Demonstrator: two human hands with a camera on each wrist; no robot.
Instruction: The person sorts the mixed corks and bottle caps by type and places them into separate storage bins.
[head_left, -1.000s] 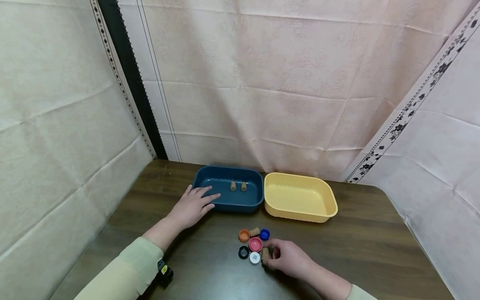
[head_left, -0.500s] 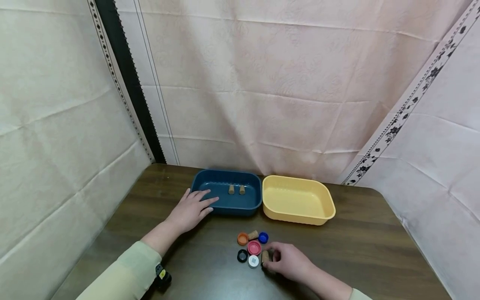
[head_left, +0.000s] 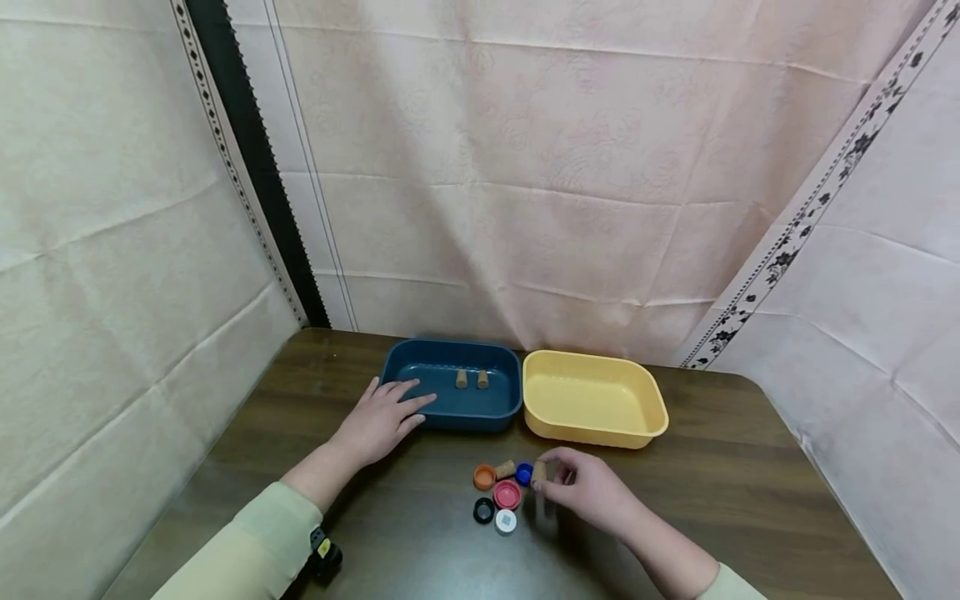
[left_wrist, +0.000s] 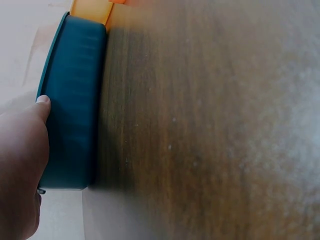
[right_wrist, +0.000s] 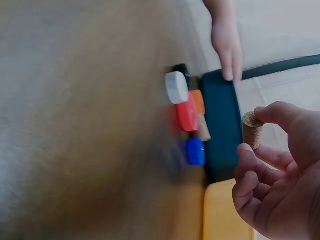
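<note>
My right hand (head_left: 592, 490) pinches a cork (right_wrist: 253, 131) between thumb and fingertips, lifted off the table just right of the blue bottle cap (head_left: 524, 474). My left hand (head_left: 381, 421) rests with spread fingers on the near left rim of the dark blue tray (head_left: 480, 422); in the left wrist view its thumb touches the tray's wall. Two corks (head_left: 472, 379) stand inside that tray. On the table lie another cork (head_left: 506, 469), an orange cap (head_left: 484, 477), a pink-red cap (head_left: 507, 495), a black cap (head_left: 483, 510) and a white cap (head_left: 506, 522), grouped closely.
A yellow tray (head_left: 592, 437) stands directly right of the blue one, their sides nearly touching. Both sit near the back of the brown wooden table (head_left: 420, 517). Pale cloth (head_left: 495, 167) hangs behind the table and at both sides.
My right hand has picked the cork up from beside the white cap and moved it away from me, toward the blue cap. My left hand stays on the tray. The head view has shifted slightly.
</note>
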